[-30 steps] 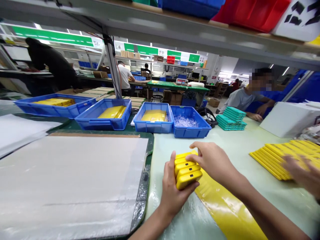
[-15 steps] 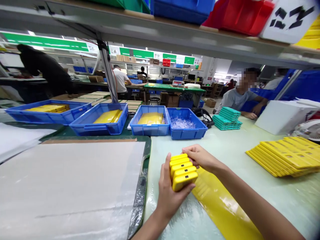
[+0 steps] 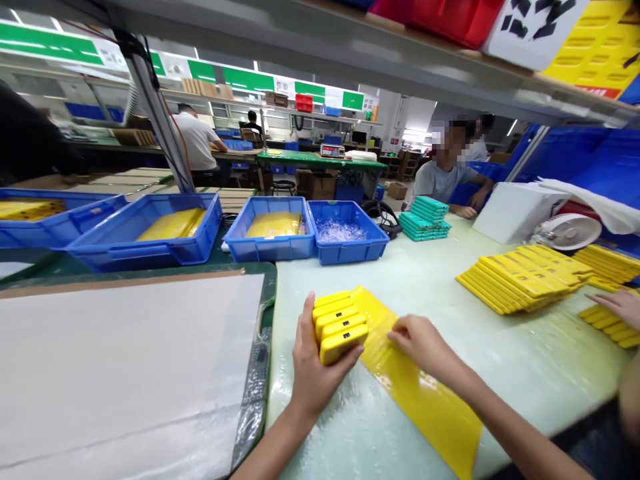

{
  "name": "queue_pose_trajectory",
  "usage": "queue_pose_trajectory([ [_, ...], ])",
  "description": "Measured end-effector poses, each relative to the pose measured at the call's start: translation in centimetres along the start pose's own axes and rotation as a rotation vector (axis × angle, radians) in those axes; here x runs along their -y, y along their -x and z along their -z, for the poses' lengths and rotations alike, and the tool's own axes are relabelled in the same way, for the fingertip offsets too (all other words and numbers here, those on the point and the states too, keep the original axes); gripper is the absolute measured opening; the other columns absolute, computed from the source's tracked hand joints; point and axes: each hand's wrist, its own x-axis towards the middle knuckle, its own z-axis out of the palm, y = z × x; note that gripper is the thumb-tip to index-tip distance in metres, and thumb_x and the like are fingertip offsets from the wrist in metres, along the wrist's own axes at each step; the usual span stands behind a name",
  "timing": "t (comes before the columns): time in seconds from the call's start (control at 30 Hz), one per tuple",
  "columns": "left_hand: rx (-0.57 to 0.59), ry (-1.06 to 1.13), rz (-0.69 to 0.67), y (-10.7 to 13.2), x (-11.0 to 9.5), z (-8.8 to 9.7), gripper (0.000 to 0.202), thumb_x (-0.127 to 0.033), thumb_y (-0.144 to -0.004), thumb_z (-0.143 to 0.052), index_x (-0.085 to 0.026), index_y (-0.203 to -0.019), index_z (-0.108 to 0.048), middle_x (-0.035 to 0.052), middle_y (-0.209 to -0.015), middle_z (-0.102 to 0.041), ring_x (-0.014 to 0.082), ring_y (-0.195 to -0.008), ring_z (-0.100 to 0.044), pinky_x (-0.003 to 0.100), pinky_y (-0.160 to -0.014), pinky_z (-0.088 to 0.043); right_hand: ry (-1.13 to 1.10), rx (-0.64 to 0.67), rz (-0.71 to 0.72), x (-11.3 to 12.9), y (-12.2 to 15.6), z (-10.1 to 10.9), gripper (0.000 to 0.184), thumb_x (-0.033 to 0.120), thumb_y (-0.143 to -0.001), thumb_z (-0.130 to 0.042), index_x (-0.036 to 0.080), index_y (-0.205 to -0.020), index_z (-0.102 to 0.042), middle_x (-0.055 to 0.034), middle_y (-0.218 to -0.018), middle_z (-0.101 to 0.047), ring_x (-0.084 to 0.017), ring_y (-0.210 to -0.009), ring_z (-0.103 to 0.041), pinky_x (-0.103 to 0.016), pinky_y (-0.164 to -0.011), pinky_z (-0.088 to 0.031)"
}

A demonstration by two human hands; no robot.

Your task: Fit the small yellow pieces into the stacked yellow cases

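Observation:
My left hand [image 3: 315, 373] grips a stack of several flat yellow rectangular cases [image 3: 340, 327], held on edge just above the table. My right hand [image 3: 420, 343] has left the stack and rests its fingertips on a long glossy yellow strip [image 3: 415, 380], which lies flat on the pale green table [image 3: 500, 373] beside the stack. The strip's near end runs toward the table's front edge. Another person's hand [image 3: 620, 307] reaches in at the far right, over a row of yellow cases [image 3: 607, 330].
A large pile of yellow cases [image 3: 520, 280] lies to the right. Blue trays [image 3: 270, 230] of yellow items and clear pieces line the back, near a teal stack [image 3: 424, 219]. A white sheet on a green mat [image 3: 125, 373] is on the left. A shelf overhangs; a seated co-worker [image 3: 445, 177] faces me.
My right hand has moved off the stack, down onto the yellow strip. The view has turned right, and another person's hand has come in at the far right. My left hand still holds the stack.

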Motion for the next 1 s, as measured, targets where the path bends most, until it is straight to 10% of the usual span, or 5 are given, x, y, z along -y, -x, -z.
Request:
queue_pose_trajectory([
  [0.27, 0.037, -0.036, 0.002, 0.0, -0.7, 0.4, 0.111, -0.058, -0.084, -0.089, -0.030, -0.172, -0.027, 0.0150, -0.151, -0.064, 0.0327, -0.133, -0.070, 0.047, -0.112, -0.060, 0.048, -0.138, -0.095, 0.7, 4.2, -4.3, 0.018, 0.024, -0.105, -0.068, 0.015, -0.093, -0.077, -0.0143, -0.112, -0.071, -0.028, -0.108, -0.071, -0.035, -0.095, -0.049],
  [0.7, 0.038, -0.023, 0.000, 0.0, -0.8, 0.3, 0.111, -0.058, -0.085, -0.089, -0.031, -0.172, -0.027, 0.0141, -0.148, -0.064, 0.0320, -0.129, -0.071, 0.046, -0.112, -0.059, 0.272, 0.012, -0.203, 2.6, 2.8, -2.8, 0.016, 0.025, -0.103, -0.070, 0.017, -0.091, -0.078, -0.0112, -0.110, -0.077, -0.028, -0.107, -0.073, -0.033, -0.079, -0.042],
  [1.0, 0.038, 0.015, 0.029, 0.1, -0.8, 0.2, 0.112, -0.055, -0.084, -0.091, -0.028, -0.172, -0.027, 0.0146, -0.147, -0.064, 0.0319, -0.129, -0.070, 0.047, -0.113, -0.058, -0.027, -0.109, -0.178, 0.3, 2.4, -3.6, 0.008, 0.018, -0.093, -0.070, 0.020, -0.087, -0.074, -0.0059, -0.095, -0.080, -0.026, -0.092, -0.075, -0.034, -0.079, -0.047],
])
